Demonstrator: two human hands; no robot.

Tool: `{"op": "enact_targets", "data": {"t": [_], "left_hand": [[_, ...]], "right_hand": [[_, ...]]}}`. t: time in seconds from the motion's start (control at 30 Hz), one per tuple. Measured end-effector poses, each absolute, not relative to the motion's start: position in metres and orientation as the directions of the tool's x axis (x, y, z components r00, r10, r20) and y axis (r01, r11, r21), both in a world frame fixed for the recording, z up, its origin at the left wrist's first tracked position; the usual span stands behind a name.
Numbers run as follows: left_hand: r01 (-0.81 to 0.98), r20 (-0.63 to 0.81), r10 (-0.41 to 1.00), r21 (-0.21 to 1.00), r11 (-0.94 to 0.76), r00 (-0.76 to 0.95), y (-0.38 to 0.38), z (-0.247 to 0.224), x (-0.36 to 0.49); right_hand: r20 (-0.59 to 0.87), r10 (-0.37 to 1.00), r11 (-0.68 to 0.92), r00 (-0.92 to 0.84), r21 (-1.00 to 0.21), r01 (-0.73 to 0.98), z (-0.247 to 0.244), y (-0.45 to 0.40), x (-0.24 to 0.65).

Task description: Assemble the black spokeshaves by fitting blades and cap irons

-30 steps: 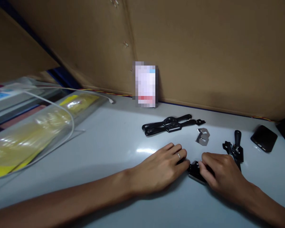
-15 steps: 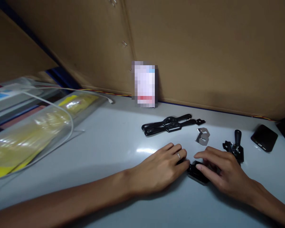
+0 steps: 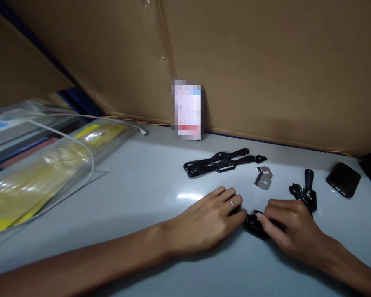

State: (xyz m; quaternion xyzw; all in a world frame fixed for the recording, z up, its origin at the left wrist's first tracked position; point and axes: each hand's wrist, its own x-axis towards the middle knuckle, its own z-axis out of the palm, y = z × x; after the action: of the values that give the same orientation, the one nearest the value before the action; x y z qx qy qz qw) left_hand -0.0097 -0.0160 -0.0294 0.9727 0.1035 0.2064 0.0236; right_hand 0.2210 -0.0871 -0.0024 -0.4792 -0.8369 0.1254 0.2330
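A black spokeshave (image 3: 254,225) lies low over the table between my hands, its ends covered by them. My left hand (image 3: 213,218), with a ring on one finger, is closed round its left end. My right hand (image 3: 287,225) is closed at the right side, thumb on the middle part and index finger curled beside it; what the fingertips pinch is too small to make out. Beyond my hands lie two more black spokeshaves (image 3: 222,162) side by side and several silver blades (image 3: 264,178). Another spokeshave (image 3: 309,198) stands out behind my right hand, partly hidden by it.
A phone-like screen (image 3: 188,110), blurred out, leans on the cardboard wall (image 3: 266,62). At right lies a glossy black box-shaped device (image 3: 344,180). Plastic bags with yellow contents (image 3: 64,165) and a white cable (image 3: 91,152) lie on the left of the grey table (image 3: 136,189).
My right index finger, raised and stretched before, has curled down, and the hand has closed beside the thumb on the spokeshave. My left hand has stayed in place.
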Motion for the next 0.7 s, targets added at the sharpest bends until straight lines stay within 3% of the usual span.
{"op": "enact_targets", "data": {"t": [0.13, 0.3, 0.47, 0.6, 0.7], "left_hand": [[0.188, 0.385, 0.212, 0.098, -0.977, 0.898, -0.0161, -0.0283, -0.0102], [0.185, 0.386, 0.212, 0.107, -0.977, 0.898, -0.0156, -0.0287, -0.0099], [0.187, 0.381, 0.21, 0.097, -0.978, 0.9, -0.0159, -0.0299, -0.0103], [0.192, 0.385, 0.212, 0.091, -0.977, 0.898, -0.0159, -0.0286, -0.0104], [0.192, 0.376, 0.216, 0.1, -0.976, 0.901, -0.016, -0.0271, -0.0101]], "right_hand": [[0.307, 0.81, 0.586, -0.499, -0.444, 0.678, -0.0004, -0.0887, 0.2205], [0.365, 0.803, 0.588, -0.471, -0.361, 0.724, -0.0004, -0.0839, 0.224], [0.295, 0.806, 0.591, -0.513, -0.445, 0.673, -0.0006, -0.0825, 0.2246], [0.341, 0.81, 0.584, -0.478, -0.386, 0.714, -0.0032, -0.0806, 0.2252], [0.316, 0.804, 0.594, -0.503, -0.427, 0.682, -0.0036, -0.0802, 0.2252]]}}
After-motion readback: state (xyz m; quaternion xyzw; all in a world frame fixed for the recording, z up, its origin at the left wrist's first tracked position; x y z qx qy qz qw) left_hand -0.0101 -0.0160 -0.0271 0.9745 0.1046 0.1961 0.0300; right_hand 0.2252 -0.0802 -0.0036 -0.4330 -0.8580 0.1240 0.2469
